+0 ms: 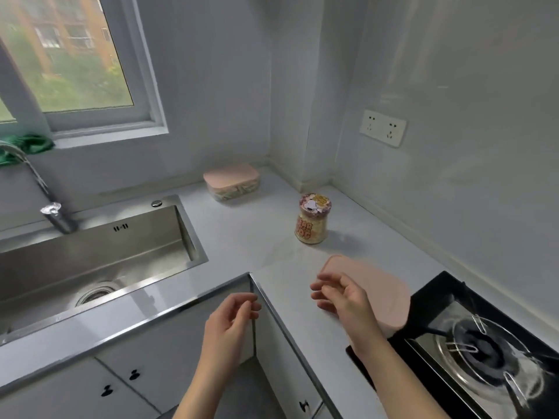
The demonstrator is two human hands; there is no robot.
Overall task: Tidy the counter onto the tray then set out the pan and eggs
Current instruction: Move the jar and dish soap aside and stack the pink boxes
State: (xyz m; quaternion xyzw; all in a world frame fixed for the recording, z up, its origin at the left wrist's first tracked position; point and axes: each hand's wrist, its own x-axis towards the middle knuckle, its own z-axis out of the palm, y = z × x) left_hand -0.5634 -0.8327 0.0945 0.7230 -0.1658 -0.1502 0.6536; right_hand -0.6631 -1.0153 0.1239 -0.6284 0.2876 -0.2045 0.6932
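Left hand (233, 316) and right hand (341, 297) mid-air, palms inward, fingers loosely curled

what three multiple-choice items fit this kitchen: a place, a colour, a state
1. Where does the jar stand? A in the sink; B on the counter, beyond the pink tray; C on the stove.
2. What colour is the lidded box on top? A pink; B green; C black.
3. What do the left hand and right hand hold? A the jar; B nothing; C a pan.
1 B, it stands on bare counter; 2 A, its lid is pale pink; 3 B, both curl loosely, empty.
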